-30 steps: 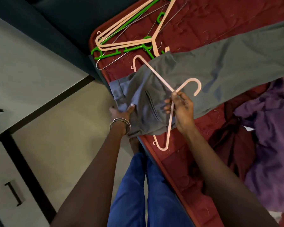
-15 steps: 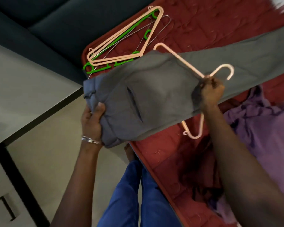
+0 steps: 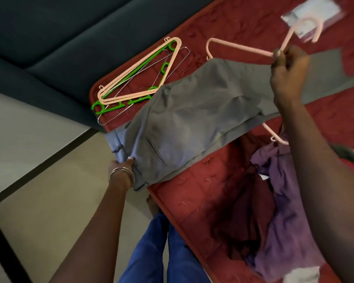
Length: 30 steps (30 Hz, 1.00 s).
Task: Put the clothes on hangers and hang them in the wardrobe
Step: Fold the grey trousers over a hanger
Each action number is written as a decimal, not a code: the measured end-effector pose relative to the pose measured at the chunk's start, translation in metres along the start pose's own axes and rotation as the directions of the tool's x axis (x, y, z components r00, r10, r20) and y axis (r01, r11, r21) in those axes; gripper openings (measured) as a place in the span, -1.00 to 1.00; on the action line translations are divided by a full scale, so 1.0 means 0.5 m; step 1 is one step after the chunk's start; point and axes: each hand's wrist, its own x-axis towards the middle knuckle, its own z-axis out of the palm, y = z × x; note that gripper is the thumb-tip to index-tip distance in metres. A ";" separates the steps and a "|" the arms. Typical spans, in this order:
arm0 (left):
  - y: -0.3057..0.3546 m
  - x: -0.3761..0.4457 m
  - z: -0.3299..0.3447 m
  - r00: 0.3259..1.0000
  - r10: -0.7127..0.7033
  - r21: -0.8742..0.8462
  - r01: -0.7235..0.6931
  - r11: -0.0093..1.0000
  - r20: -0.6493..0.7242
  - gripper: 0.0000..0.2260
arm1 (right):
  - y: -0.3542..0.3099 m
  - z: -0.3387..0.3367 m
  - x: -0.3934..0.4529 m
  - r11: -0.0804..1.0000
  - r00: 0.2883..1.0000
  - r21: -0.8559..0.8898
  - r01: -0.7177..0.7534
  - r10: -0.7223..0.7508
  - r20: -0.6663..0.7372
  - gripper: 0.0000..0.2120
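Observation:
Grey trousers (image 3: 202,117) hang across a pale pink hanger (image 3: 239,48), lifted above the red bed cover (image 3: 202,201). My right hand (image 3: 288,72) grips the hanger at the base of its hook, with the hook pointing up and right. My left hand (image 3: 121,163), bangles on the wrist, pinches the waistband end of the trousers at the lower left. The far leg end (image 3: 331,74) trails on the bed behind my right hand. Most of the hanger's lower bar is hidden by the cloth; one tip (image 3: 276,137) shows below.
A stack of pink, green and wire hangers (image 3: 139,82) lies at the bed's corner. A purple garment (image 3: 284,211) and a dark maroon one (image 3: 247,211) are heaped at the lower right. A dark headboard (image 3: 59,48) runs behind. Pale floor (image 3: 49,201) is at the left.
My right hand raised the hanger up and to the right, pulling the trousers along through it. My left hand kept the waistband and moved lower. The cloth is stretched longer between both hands.

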 end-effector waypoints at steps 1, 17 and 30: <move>0.010 -0.007 0.003 1.000 -0.024 0.123 0.026 0.992 -0.017 -0.39 | -0.031 -0.018 0.014 0.999 0.999 0.013 0.033 -0.033 -0.003 -0.78; 0.615 -0.526 -0.150 0.440 0.898 -0.316 -0.850 0.421 0.012 -0.56 | -0.638 -0.368 0.095 0.856 0.829 0.179 0.485 -0.515 0.217 -0.73; 0.655 -0.689 -0.374 0.399 0.856 -0.616 -0.778 0.127 -0.327 -0.66 | -0.798 -0.553 0.066 0.810 0.833 0.196 0.553 -0.537 -0.133 -0.71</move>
